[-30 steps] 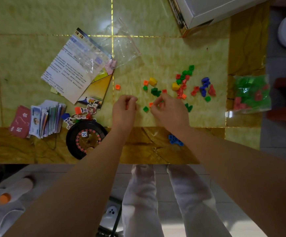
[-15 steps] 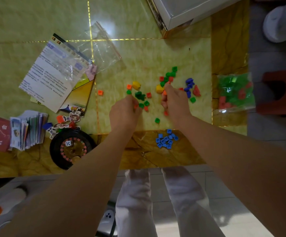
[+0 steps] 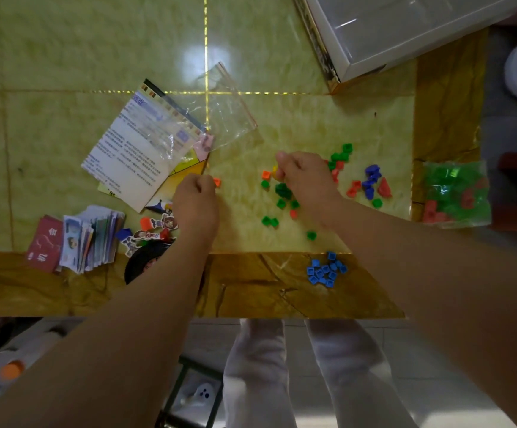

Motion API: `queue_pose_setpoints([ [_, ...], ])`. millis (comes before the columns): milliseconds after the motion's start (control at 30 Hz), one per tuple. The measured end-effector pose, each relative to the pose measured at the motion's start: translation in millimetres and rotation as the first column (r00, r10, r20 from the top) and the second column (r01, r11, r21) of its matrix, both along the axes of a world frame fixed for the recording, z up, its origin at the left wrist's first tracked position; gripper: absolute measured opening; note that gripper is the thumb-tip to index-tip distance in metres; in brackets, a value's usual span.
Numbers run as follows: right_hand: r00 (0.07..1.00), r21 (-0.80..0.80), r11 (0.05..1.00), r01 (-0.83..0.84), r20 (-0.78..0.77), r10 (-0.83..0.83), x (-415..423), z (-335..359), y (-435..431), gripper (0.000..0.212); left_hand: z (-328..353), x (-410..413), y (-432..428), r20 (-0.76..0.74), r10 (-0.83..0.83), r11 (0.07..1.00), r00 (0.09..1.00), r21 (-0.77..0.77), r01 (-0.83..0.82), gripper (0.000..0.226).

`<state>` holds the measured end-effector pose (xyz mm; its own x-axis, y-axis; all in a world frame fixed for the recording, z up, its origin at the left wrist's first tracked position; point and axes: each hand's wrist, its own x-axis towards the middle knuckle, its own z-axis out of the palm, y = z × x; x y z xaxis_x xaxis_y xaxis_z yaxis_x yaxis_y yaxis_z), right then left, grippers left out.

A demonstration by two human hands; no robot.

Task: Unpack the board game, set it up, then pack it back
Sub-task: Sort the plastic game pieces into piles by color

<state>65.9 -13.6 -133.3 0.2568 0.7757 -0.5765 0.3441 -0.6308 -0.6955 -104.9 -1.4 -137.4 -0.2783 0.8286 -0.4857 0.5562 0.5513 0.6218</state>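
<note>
Sorting small plastic game pieces by colour, a person leans over a green stone-patterned table (image 3: 66,41) with both bare hands at work.

The right hand (image 3: 305,177) has its fingers curled, and thumb and fingertip appear to pinch a yellow piece (image 3: 275,168) at the left edge of the scattered pieces (image 3: 283,193), a loose mix of green, red, orange and dark blue. The left hand (image 3: 195,205) is closed into a loose fist just beside a lone orange piece (image 3: 217,182). Whether it already holds pieces inside cannot be told.

A tight heap of light blue cubes (image 3: 325,271) sits apart on the brown border near the table's front edge, which suggests that one colour is already gathered.

An empty clear bag (image 3: 226,118) lies partly over the rule sheet (image 3: 133,152), likely the bag these pieces came from. A second bag (image 3: 456,193), full of green and red pieces, rests at the right edge, seemingly not yet emptied.

To the left lie a stack of cards (image 3: 92,236), cardboard character figures (image 3: 158,227) and a black spinner wheel (image 3: 141,262), partly hidden by the left forearm. The white game box (image 3: 405,35) is at the far right corner, which leaves the middle free for sorting.
</note>
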Motion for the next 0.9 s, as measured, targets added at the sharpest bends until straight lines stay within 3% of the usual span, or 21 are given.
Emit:
queue_pose_setpoints([
  [67,0.912,-0.009,0.962,-0.274,0.314,0.263,-6.0,-2.8,6.1,0.018,-3.1,-6.9,3.3,-0.139,-0.109,0.993,0.984,0.021,0.113,0.014],
  [167,0.636,-0.132,0.839,-0.528,0.592,0.494,-13.3,-3.8,11.7,0.024,-7.3,-10.1,3.5,-0.244,-0.260,0.962,0.934,0.016,0.272,0.024],
  [233,0.534,-0.182,0.778,-0.601,0.632,0.561,-17.3,-5.2,12.7,0.028,-8.9,-8.2,2.1,-0.284,-0.341,0.935,0.896,-0.006,0.354,0.027],
  [400,0.469,-0.241,0.740,-0.628,0.642,0.607,-20.4,-7.1,18.6,0.018,-12.1,-3.7,4.7,-0.334,-0.434,0.898,0.837,-0.089,0.430,0.026],
  [533,0.508,-0.203,0.756,-0.622,0.631,0.587,-21.8,-11.5,23.2,0.016,-17.5,-3.7,9.6,-0.360,-0.426,0.904,0.830,-0.123,0.410,0.022],
  [700,0.749,-0.094,0.901,-0.423,0.524,0.406,-17.8,-10.2,22.6,0.019,-15.9,-3.1,6.8,-0.198,-0.361,0.932,0.911,-0.036,0.361,0.027],
  [800,0.970,-0.022,0.992,-0.125,0.207,0.127,-16.8,-4.4,22.1,0.010,-15.8,-1.1,4.1,0.013,-0.229,0.973,0.973,0.007,0.229,0.027],
  [833,0.997,-0.020,1.000,-0.003,0.078,0.004,-15.9,-1.5,22.6,0.011,-16.2,-0.6,3.3,0.090,-0.189,0.982,0.978,0.000,0.190,0.027],
  [900,0.960,-0.078,0.972,0.220,-0.158,-0.230,-11.1,6.8,18.8,0.024,-14.6,2.6,1.3,0.237,-0.132,0.990,0.962,-0.020,0.141,0.027],
])
